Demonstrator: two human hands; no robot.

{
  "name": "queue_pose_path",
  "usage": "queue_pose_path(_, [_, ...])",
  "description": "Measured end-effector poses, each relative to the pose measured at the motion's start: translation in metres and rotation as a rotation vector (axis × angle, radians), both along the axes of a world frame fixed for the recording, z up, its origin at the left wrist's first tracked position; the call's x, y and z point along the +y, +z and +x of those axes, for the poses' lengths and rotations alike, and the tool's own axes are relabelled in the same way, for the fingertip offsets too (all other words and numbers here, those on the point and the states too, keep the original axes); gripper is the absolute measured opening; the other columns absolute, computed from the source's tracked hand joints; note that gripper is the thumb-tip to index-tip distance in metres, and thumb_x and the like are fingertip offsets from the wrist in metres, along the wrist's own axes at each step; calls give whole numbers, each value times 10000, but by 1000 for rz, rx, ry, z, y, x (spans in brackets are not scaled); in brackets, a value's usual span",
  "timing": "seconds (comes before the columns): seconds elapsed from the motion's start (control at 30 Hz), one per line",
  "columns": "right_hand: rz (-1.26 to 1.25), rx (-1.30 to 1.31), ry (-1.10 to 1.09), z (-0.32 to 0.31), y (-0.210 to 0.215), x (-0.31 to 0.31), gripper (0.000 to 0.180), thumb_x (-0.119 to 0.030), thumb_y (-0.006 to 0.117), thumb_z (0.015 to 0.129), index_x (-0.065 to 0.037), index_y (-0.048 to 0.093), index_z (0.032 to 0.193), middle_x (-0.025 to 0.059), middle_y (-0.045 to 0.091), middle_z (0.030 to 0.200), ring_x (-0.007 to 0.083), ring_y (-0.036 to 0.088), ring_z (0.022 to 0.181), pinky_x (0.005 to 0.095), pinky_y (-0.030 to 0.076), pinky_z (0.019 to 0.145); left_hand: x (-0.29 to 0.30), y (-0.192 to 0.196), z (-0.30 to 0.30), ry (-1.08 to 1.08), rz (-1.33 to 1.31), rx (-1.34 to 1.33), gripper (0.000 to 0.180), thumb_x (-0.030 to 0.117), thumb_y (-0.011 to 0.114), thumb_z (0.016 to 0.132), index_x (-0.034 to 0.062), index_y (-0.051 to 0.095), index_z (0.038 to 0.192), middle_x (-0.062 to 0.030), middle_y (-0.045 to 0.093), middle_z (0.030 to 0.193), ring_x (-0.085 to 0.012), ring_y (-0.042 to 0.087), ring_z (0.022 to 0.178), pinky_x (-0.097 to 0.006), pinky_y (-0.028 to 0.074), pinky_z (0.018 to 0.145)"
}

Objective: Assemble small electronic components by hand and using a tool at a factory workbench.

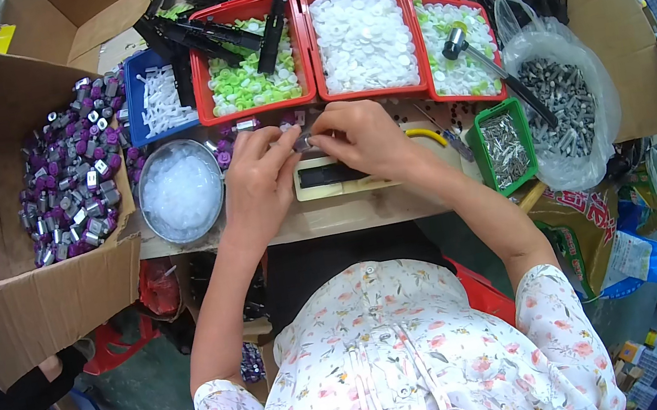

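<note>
The left hand (pixel 259 163) and right hand (pixel 362 137) pinch a small grey part (pixel 303 142) between their fingertips, near a cream holder's (pixel 343 189) far edge; a red tray (pixel 375 95) of white discs (pixel 363 38) stands beyond.

L hand (pixel 257 169) & R hand (pixel 365 140) pinch a small pc (pixel 303 143) nr worktop (pixel 365 214) front edge, by cream fixture (pixel 326 191) w/ black strip (pixel 330 174); bowl (pixel 188 237) of translucent bits (pixel 180 191) nr front-L corner, green bin (pixel 521 180) nr front-R.

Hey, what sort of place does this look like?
Likely a small-parts assembly workshop: a brown cardboard box holds heaped purple-and-silver parts, a rectangular red plastic tray holds round white pieces, and a black-handled, metal-shafted hammer lies nearby.
</note>
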State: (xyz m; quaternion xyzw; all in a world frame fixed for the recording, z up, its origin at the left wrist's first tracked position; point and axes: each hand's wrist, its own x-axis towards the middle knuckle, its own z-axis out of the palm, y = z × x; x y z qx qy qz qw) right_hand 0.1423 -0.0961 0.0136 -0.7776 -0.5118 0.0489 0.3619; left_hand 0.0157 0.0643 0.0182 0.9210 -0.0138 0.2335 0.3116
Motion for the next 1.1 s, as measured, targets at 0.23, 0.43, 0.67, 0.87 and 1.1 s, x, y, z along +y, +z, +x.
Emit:
queue_pose_path(0.23, [-86, 645, -103, -7, 21, -8, 174, -116, 716, 848, 28, 689, 942, 98, 673, 779, 150, 611, 643, 310, 486, 604, 1, 6, -5, -2, -395, 82, 262, 24, 725, 797, 0, 720, 1058, -114, 682, 927, -235, 628, 816, -322, 498, 731])
queue_pose_path(0.43, [49, -146, 84, -27, 37, -22, 290, -129, 735, 812, -45, 651, 1076, 95, 626, 942, 289, 632, 814, 392, 461, 676, 2, 9, -11, -77, -965, 360, 233, 92, 708, 891, -35, 714, 1086, -33, 702, 906, -55, 584, 780, -233, 469, 674])
queue_pose_path(0.67, [54, -65, 34, -33, 17, -24, 235, -125, 739, 797, -49, 666, 1007, 87, 618, 933, 281, 622, 822, 385, 436, 688, 1, 14, -21, 70, -820, 316, 227, 96, 699, 899, -45, 711, 1077, -64, 706, 915, -86, 610, 786, -236, 476, 667])
queue_pose_path(0.87, [63, -57, -33, -47, 5, -18, 207, -123, 752, 765, -38, 664, 932, 84, 613, 941, 277, 588, 875, 400, 443, 737, -4, 20, -35, 167, -510, 146, 200, 66, 693, 880, -26, 719, 1056, -114, 694, 928, -165, 641, 788, -271, 491, 662])
queue_pose_path(1.1, [5, -48, -43, -48, 4, -17, 196, -106, 743, 758, -34, 668, 925, 79, 609, 966, 274, 570, 917, 403, 438, 780, -16, 8, -38, 81, -149, 18, 187, 1, 706, 808, -19, 700, 994, -157, 656, 964, -326, 627, 916, -402, 508, 778])
